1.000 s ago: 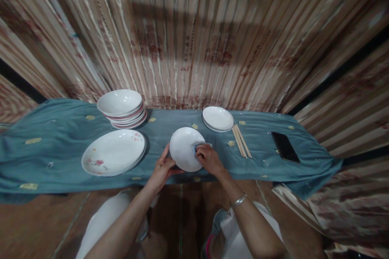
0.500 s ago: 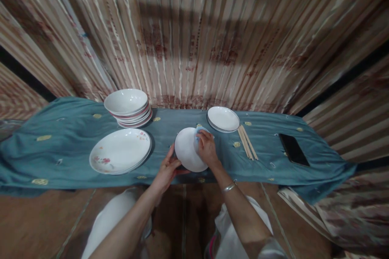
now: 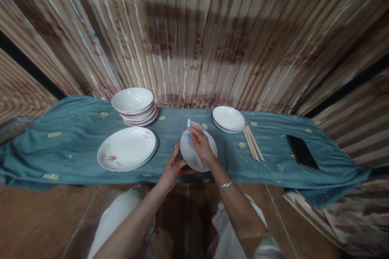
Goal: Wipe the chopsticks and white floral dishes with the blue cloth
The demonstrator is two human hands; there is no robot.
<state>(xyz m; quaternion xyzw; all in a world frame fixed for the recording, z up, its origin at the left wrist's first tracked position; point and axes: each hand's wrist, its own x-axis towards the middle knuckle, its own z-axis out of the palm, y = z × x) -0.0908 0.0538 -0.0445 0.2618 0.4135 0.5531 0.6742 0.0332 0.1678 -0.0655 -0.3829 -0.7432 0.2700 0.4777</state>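
I have the round white plate point(image 3: 191, 155), without long axis, by the near edge of the bench point(image 3: 173, 119). My left hand point(image 3: 175, 166), half curled, grips its rim at eight o'clock; my right hand point(image 3: 201, 143), fingers bunched on a pale blue cloth point(image 3: 189, 123), lies across it toward eleven.

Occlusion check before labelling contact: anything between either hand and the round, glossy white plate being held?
Right hand: yes, a thin pale blue cloth, between its fingers and the far-left part of the round white plate; whether the palm touches is hidden. Left hand: nothing visible between; it grips the near-left edge.
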